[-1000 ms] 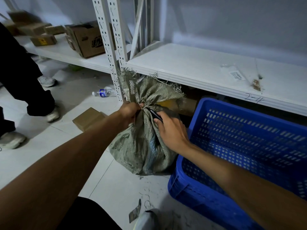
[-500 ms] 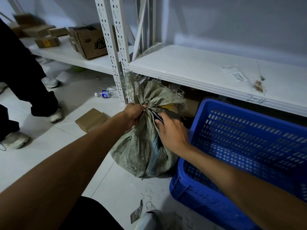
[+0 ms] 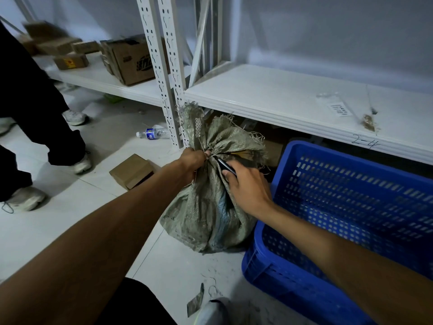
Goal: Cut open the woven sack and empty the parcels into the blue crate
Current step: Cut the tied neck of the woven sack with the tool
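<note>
A grey-green woven sack (image 3: pixel 206 212) stands on the floor, tied shut at its neck, with frayed fabric spreading above the tie. My left hand (image 3: pixel 193 160) grips the neck at the tie. My right hand (image 3: pixel 248 186) holds a dark cutter (image 3: pixel 226 165) whose tip lies against the neck just right of the tie. The blue crate (image 3: pixel 351 207) stands right of the sack, touching it, and its inside shows no parcels. The sack's contents are hidden.
A white metal shelf (image 3: pixel 293 104) runs above the sack and crate, its upright (image 3: pixel 171 90) just behind the sack. On the floor lie a small cardboard box (image 3: pixel 132 171) and a water bottle (image 3: pixel 152 133). A person's legs (image 3: pixel 42 127) stand at left. Cartons (image 3: pixel 133 59) sit on the left shelf.
Both hands have kept their hold at the sack's neck. The cutter tip sits a little closer to the tie. The view has shifted slightly.
</note>
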